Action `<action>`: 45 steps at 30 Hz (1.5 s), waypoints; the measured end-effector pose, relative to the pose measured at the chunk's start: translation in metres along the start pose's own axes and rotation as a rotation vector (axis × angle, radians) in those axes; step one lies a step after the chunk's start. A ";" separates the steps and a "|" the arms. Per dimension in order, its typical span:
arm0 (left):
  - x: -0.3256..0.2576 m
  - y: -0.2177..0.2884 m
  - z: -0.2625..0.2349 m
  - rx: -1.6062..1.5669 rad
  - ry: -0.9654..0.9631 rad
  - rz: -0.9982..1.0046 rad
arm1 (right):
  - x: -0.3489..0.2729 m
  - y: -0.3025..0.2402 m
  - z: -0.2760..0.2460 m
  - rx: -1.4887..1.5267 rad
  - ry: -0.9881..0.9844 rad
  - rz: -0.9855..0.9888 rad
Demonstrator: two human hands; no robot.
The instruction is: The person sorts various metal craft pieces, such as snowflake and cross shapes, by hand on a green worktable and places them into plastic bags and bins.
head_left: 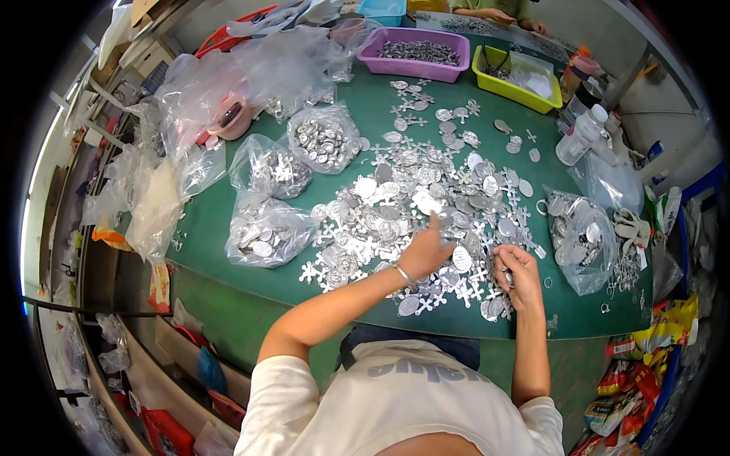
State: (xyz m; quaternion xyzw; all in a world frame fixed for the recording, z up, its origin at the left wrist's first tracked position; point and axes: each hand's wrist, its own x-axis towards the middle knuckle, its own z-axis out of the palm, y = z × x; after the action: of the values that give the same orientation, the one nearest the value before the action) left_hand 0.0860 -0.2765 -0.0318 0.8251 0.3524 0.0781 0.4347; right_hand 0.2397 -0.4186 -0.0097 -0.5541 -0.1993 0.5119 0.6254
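A broad heap of silver metal medals and small crosses point(395, 216) covers the middle of the green table. Over its near part reaches my left hand point(426, 254), index finger stretched out onto the medals and the other fingers bent; nothing shows in its grasp. At the heap's right near edge my right hand point(520, 277) is closed, thumb and fingers together around a small silver metal piece point(508, 280) whose shape is mostly hidden. An oval medal point(461, 259) lies flat between the two hands.
Clear bags of metal pieces point(262, 232) stand left of the heap; another bag point(582, 239) lies right. A purple basin point(414, 53), a yellow-green tray point(517, 80) and a white bottle point(582, 135) stand farther back. Across the table another person's hand point(498, 15) shows.
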 end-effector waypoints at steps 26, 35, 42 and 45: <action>-0.094 0.013 -0.031 -2.040 0.350 -0.651 | 0.008 0.018 0.016 0.868 -0.203 0.371; -0.155 -0.088 -0.057 -0.270 0.699 -0.324 | 0.006 0.026 0.051 0.456 -0.265 0.383; -0.152 -0.080 -0.051 0.395 0.523 -0.466 | 0.005 0.025 0.053 0.446 -0.180 0.382; -0.145 -0.079 -0.047 0.367 0.546 -0.420 | 0.006 0.027 0.050 0.472 -0.179 0.394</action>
State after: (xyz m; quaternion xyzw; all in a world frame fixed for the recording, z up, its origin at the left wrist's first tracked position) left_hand -0.0818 -0.3099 -0.0384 0.7480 0.6243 0.1399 0.1765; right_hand 0.1896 -0.3925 -0.0205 -0.3743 -0.0184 0.7020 0.6056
